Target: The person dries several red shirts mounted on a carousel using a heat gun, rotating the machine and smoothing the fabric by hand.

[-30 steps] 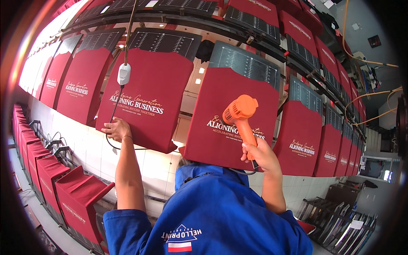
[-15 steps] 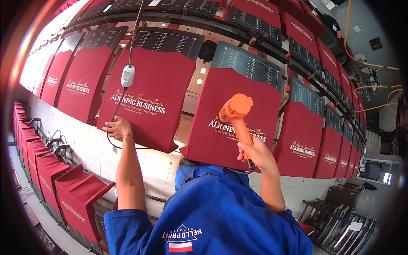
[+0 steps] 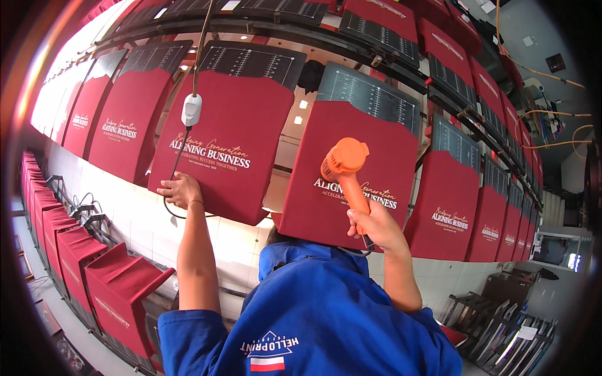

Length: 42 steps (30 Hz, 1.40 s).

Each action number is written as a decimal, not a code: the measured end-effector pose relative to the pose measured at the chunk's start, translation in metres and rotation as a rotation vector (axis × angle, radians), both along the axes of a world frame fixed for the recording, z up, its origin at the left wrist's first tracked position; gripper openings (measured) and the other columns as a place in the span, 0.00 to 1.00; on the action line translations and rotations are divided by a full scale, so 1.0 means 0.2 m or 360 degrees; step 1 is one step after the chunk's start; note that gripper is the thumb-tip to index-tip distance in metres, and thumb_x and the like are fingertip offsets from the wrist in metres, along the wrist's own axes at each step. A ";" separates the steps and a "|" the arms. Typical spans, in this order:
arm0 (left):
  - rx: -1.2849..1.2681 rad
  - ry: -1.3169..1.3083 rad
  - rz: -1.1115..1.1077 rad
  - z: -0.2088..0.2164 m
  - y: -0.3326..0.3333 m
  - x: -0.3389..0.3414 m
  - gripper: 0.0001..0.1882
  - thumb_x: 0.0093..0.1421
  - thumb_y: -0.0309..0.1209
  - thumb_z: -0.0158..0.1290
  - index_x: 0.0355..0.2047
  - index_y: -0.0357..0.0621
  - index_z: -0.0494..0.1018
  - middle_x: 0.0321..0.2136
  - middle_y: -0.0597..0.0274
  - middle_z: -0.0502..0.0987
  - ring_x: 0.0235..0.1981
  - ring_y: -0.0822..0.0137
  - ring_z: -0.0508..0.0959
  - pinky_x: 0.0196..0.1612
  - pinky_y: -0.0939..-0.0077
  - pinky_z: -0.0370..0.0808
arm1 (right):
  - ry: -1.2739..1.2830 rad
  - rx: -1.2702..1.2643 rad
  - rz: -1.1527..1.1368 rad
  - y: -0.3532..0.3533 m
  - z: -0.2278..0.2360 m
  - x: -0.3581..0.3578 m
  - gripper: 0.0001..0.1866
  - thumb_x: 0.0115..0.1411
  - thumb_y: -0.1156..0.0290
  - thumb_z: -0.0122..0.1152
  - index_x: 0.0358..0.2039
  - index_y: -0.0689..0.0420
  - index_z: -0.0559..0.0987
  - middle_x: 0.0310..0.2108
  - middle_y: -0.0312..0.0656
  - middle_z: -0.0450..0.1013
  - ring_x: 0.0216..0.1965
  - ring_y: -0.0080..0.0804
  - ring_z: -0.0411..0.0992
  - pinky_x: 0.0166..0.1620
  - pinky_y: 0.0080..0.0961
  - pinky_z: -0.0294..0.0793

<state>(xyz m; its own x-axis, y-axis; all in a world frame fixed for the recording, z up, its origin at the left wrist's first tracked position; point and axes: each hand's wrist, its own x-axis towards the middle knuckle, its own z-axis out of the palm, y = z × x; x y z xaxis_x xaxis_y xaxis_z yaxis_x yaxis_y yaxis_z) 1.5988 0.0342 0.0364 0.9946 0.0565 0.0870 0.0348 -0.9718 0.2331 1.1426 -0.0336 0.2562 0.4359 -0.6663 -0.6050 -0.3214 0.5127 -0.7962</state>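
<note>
My right hand [image 3: 381,227] is closed around the handle of an orange heat gun [image 3: 355,190], held over a dark red shirt [image 3: 313,169] on a black printing board [image 3: 370,94]. The heat gun's wide end covers part of the white and gold print. To the left, my left hand [image 3: 182,190] lies with fingers stretched at the lower left edge of another printed red shirt [image 3: 229,116]. A thin dark cable [image 3: 174,168] runs down past those fingers from a white plug connector [image 3: 191,109] hanging on a cord; whether the fingers touch the cable I cannot tell.
More boards with red shirts [image 3: 442,207] stretch to both sides, with further rows behind a black rail [image 3: 288,32]. Folded-over red shirts [image 3: 122,288] line a lower row at left. A rack of frames [image 3: 501,332] stands at lower right. Orange cords [image 3: 552,80] hang at upper right.
The view has shifted slightly, so the boards and shirts sit a little further right. Both hands keep nearly the same places, and the heat gun stays over the same shirt.
</note>
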 end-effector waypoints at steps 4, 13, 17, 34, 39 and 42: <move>-0.0010 0.0026 -0.0001 0.01 0.00 0.00 0.35 0.67 0.50 0.36 0.65 0.36 0.52 0.67 0.42 0.48 0.60 0.40 0.61 0.56 0.52 0.70 | -0.0012 0.0052 -0.0018 0.00 0.02 0.01 0.12 0.61 0.67 0.57 0.39 0.62 0.71 0.26 0.35 0.71 0.25 0.22 0.75 0.27 0.20 0.74; -0.0073 0.0064 -0.0046 0.04 0.01 -0.01 0.35 0.67 0.50 0.37 0.65 0.37 0.51 0.67 0.42 0.47 0.60 0.38 0.60 0.57 0.50 0.69 | 0.0026 -0.0024 -0.0140 0.02 0.03 0.08 0.13 0.61 0.65 0.57 0.38 0.62 0.72 0.26 0.36 0.71 0.25 0.22 0.74 0.27 0.20 0.74; -0.0142 0.0142 -0.0077 0.07 0.02 -0.03 0.34 0.68 0.48 0.37 0.66 0.38 0.50 0.67 0.44 0.47 0.62 0.36 0.58 0.58 0.49 0.68 | 0.0043 -0.0047 -0.0277 -0.01 0.00 0.10 0.13 0.62 0.65 0.56 0.39 0.61 0.72 0.26 0.35 0.70 0.25 0.23 0.74 0.27 0.20 0.74; -0.0298 0.0127 -0.0187 0.10 0.06 -0.04 0.32 0.66 0.48 0.40 0.65 0.43 0.54 0.68 0.49 0.47 0.61 0.37 0.59 0.58 0.47 0.64 | -0.0005 0.0040 -0.0300 0.18 0.04 0.13 0.11 0.61 0.66 0.57 0.37 0.61 0.71 0.25 0.36 0.71 0.23 0.24 0.74 0.25 0.21 0.73; -0.0329 0.0134 -0.0206 0.08 0.08 -0.03 0.32 0.66 0.48 0.40 0.65 0.44 0.54 0.68 0.50 0.47 0.60 0.38 0.59 0.58 0.46 0.64 | -0.0059 0.0065 -0.0362 0.26 0.05 0.10 0.11 0.63 0.66 0.56 0.37 0.61 0.71 0.24 0.36 0.69 0.21 0.22 0.73 0.24 0.19 0.71; -0.0319 0.0103 -0.0232 0.08 0.08 -0.03 0.32 0.66 0.48 0.40 0.65 0.44 0.54 0.68 0.50 0.47 0.60 0.38 0.59 0.58 0.46 0.64 | 0.0010 -0.0027 -0.0383 0.29 0.02 0.12 0.11 0.63 0.65 0.56 0.37 0.61 0.71 0.23 0.35 0.69 0.21 0.22 0.73 0.24 0.19 0.71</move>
<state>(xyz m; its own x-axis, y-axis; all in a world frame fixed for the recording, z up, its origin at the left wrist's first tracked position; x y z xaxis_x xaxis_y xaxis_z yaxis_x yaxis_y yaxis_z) 1.5924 0.0498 0.0516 0.9966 -0.0784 0.0243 -0.0813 -0.9022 0.4236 1.1661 0.0246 0.2596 0.2594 -0.7606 -0.5952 -0.1966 0.5618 -0.8036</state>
